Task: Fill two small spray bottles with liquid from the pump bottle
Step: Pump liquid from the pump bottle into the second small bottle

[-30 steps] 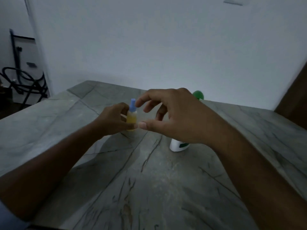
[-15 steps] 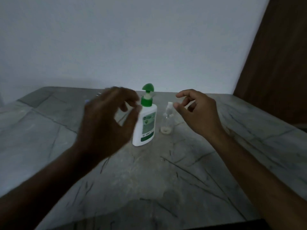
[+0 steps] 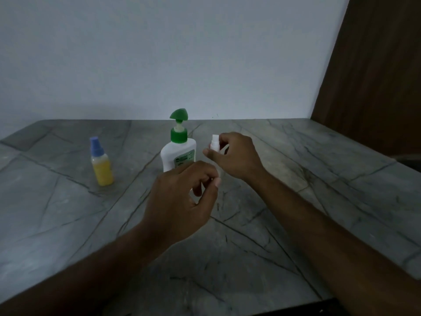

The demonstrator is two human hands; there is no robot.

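The white pump bottle (image 3: pixel 178 156) with a green pump head stands at the table's middle. Left of it stands a small spray bottle (image 3: pixel 103 168) with a blue cap and yellow liquid inside. My right hand (image 3: pixel 237 156) pinches the white spray top (image 3: pixel 215 142) of a second, clear spray bottle just right of the pump bottle. That bottle's body is mostly hidden behind my hands. My left hand (image 3: pixel 180 201) is in front of the pump bottle with curled fingers, its thumb tip by the clear bottle's lower part. Whether it grips the bottle does not show.
The grey stone table (image 3: pixel 296 179) runs to a white wall at the back. A dark wooden panel (image 3: pixel 376 76) stands at the right. The table's front edge is at the lower right.
The view swung right, away from the blue-capped bottle, which now stands alone. My right hand closed on the clear bottle's white top. My left hand moved right towards that bottle.
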